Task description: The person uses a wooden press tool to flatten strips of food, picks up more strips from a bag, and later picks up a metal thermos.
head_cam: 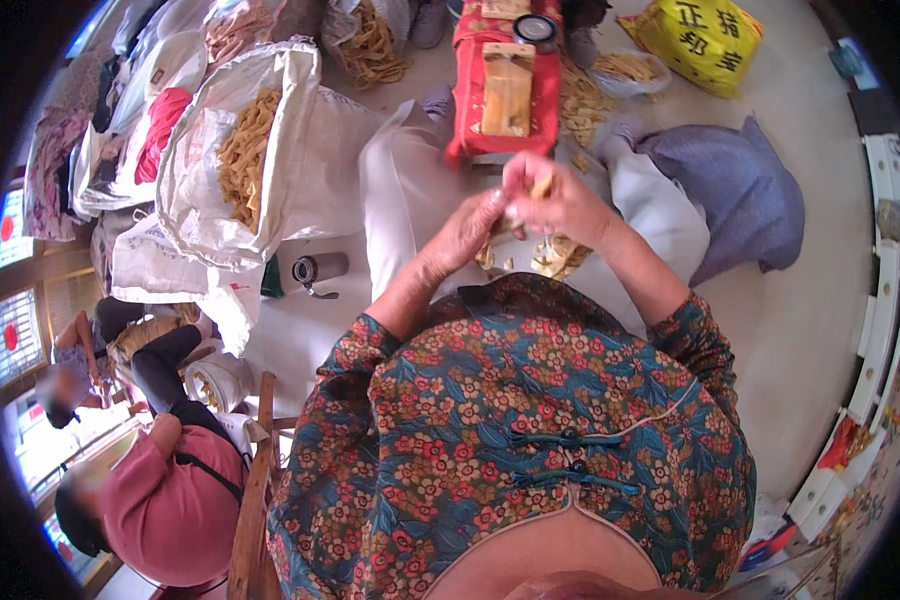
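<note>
Both hands meet above my lap, fingers partly blurred. My right hand [559,201] pinches a small tan strip [542,186] between its fingers. My left hand [480,221] presses its closed fingertips against the same piece from the other side; its far end is hidden by the fingers. Below the hands, curled tan strips [562,257] and small scraps lie on my lap. Just beyond the hands stands a narrow bench with a red cloth [465,97]. A worn wooden block [507,94] sits on it, with a round dark-rimmed lid-like object [535,30] behind.
To the left stands a white woven sack [307,165] of tan strips, near a metal flask [321,268]. Loose strips [581,97], a plastic bag of strips [630,69] and a yellow bag [697,41] lie at upper right. A person in pink [176,502] sits at lower left.
</note>
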A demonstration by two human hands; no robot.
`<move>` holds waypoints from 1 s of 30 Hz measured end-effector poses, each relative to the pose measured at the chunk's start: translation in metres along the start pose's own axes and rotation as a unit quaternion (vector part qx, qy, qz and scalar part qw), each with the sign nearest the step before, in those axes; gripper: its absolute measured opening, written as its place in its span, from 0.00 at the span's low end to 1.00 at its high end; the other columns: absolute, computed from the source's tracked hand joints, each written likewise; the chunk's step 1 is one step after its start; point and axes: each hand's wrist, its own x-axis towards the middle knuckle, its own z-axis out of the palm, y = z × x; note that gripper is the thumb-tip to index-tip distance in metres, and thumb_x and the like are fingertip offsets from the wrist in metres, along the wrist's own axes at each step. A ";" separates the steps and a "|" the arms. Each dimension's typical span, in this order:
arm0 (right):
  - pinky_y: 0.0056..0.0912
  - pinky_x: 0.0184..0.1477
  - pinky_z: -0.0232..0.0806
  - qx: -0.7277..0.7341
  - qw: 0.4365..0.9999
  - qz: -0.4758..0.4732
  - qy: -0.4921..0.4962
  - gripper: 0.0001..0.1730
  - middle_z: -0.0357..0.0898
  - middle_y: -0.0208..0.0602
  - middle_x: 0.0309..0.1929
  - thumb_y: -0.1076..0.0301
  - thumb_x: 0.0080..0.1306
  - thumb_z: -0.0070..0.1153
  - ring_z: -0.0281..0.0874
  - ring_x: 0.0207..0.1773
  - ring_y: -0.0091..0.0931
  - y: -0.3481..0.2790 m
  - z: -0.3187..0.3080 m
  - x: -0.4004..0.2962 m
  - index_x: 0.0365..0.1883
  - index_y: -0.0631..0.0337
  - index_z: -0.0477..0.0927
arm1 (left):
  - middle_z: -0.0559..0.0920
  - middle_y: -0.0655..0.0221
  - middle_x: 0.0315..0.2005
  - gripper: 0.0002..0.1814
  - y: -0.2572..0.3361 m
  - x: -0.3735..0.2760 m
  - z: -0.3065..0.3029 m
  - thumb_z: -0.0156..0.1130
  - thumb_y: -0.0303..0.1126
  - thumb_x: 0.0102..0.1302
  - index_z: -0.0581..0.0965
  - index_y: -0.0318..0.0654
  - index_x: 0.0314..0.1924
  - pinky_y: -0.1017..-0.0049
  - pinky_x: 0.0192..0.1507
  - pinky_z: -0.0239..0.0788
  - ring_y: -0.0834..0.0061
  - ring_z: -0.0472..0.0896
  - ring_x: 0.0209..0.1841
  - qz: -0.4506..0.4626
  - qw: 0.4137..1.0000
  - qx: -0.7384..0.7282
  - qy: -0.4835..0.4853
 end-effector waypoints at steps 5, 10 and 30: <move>0.15 0.23 0.57 0.077 0.986 -0.076 0.126 0.09 0.71 0.23 0.28 0.72 0.63 0.55 0.64 0.24 0.12 0.002 0.012 -0.018 0.42 0.60 0.72 | 0.79 0.77 0.33 0.11 0.012 -0.009 0.011 0.54 0.36 0.70 0.77 0.37 0.43 0.83 0.41 0.65 0.88 0.73 0.35 0.006 0.989 0.080 0.125; 0.19 0.36 0.67 0.074 0.958 -0.137 0.241 0.09 0.80 0.25 0.34 0.68 0.63 0.59 0.74 0.35 0.15 0.002 0.030 -0.030 0.38 0.64 0.81 | 0.80 0.76 0.31 0.10 0.017 -0.009 0.024 0.56 0.36 0.69 0.78 0.37 0.41 0.82 0.41 0.65 0.86 0.74 0.34 0.053 0.976 0.102 0.187; 0.28 0.36 0.67 -0.136 0.951 -0.163 0.223 0.11 0.76 0.45 0.29 0.65 0.68 0.51 0.75 0.33 0.37 0.013 0.044 -0.020 0.38 0.65 0.76 | 0.79 0.66 0.40 0.11 0.015 0.004 0.018 0.48 0.32 0.69 0.74 0.35 0.46 0.75 0.42 0.71 0.74 0.78 0.41 -0.094 0.970 -0.180 0.134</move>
